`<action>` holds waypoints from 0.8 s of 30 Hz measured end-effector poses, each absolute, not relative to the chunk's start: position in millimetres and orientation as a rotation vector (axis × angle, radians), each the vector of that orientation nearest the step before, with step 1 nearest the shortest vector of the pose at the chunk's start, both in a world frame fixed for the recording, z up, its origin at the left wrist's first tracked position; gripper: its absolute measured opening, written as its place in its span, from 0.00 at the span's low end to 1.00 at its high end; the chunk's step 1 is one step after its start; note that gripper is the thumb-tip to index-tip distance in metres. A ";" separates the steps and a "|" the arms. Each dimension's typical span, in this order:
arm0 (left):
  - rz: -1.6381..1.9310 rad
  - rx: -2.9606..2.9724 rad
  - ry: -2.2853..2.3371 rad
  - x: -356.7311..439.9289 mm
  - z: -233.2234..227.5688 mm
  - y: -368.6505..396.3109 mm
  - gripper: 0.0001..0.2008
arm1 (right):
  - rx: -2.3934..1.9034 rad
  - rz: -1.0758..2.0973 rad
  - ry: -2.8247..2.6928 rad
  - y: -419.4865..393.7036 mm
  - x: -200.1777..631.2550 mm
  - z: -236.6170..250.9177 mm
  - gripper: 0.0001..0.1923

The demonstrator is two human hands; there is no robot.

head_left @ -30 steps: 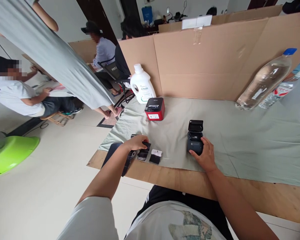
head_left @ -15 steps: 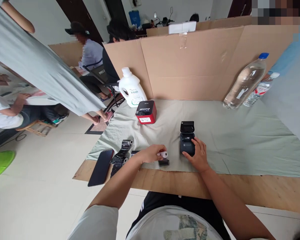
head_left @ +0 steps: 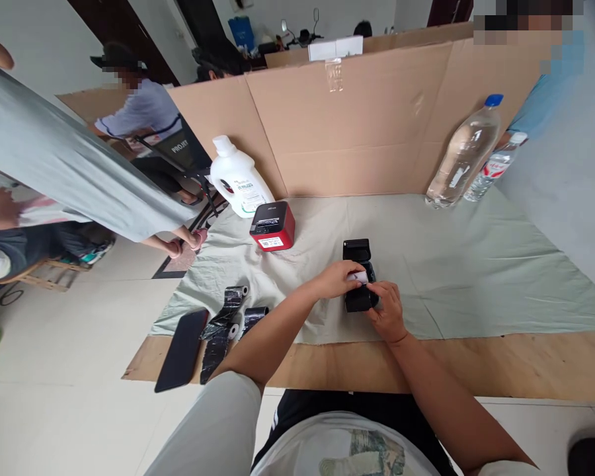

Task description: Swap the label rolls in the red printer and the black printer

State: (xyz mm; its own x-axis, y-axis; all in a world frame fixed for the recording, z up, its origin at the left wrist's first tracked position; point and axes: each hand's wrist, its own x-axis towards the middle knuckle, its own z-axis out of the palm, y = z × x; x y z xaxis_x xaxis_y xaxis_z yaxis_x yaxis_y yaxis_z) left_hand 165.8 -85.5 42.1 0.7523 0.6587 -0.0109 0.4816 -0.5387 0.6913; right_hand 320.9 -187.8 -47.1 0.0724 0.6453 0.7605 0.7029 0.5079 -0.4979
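A small black portable label printer (head_left: 357,250) lies on the cloth with its lid flipped up. My left hand (head_left: 338,277) pinches a small white-ended paper roll (head_left: 359,277) directly over the printer's body; a dark strip seems to hang from it, hard to tell from the black casing. At the printer's lower right side, my right hand (head_left: 389,311) is closed with its thumb by the front corner and its fingers near the roll. Whether the roll touches the inside of the printer is hidden by the fingers.
Several black-wrapped rolls (head_left: 228,311) and a dark phone (head_left: 182,350) lie at left. A red-and-black printer (head_left: 272,227), a white detergent jug (head_left: 240,180) and two water bottles (head_left: 463,155) stand before a cardboard screen (head_left: 347,145). Other people are around the table.
My left hand has carried the roll rightward from the cloth to above the open printer. My right hand's fingers have come closer to the roll. The camera view has shifted slightly.
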 end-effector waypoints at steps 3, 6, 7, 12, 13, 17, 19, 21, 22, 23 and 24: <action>0.344 2.325 0.952 175.7 41.1 -82.7 0.16 | -1.195 -0.081 -1.625 -188.4 319.7 -45.5 0.11; 0.296 2.427 1.150 186.8 37.3 -81.1 0.15 | -1.311 -0.086 -1.586 -187.7 319.6 -46.0 0.09; 0.256 2.471 1.206 190.2 35.3 -80.7 0.13 | -1.349 -0.087 -1.571 -187.1 319.8 -46.7 0.09; 0.153 2.599 1.275 200.2 21.8 -78.5 0.08 | -1.422 -0.116 -1.568 -184.1 320.9 -50.9 0.10; 0.172 2.593 1.264 200.2 18.8 -78.1 0.07 | -1.426 -0.125 -1.567 -183.8 321.0 -51.4 0.10; 0.359 2.514 1.219 195.3 8.6 -77.9 0.06 | -1.439 -0.137 -1.560 -184.0 320.8 -51.4 0.11; 0.474 2.466 1.208 192.2 5.1 -78.5 0.07 | -1.444 -0.122 -1.562 -184.4 320.3 -50.8 0.11; 0.544 2.446 1.201 190.3 2.6 -78.8 0.08 | -1.446 -0.113 -1.560 -184.4 319.8 -50.4 0.11; 0.552 2.452 1.195 190.0 1.7 -78.5 0.09 | -1.446 -0.111 -1.560 -184.3 319.6 -50.4 0.11; 0.541 2.465 1.192 190.0 0.9 -77.9 0.09 | -1.445 -0.110 -1.562 -184.1 319.4 -50.4 0.11; 0.516 2.478 1.193 190.3 0.3 -77.0 0.09 | -1.445 -0.107 -1.566 -183.9 319.2 -50.5 0.11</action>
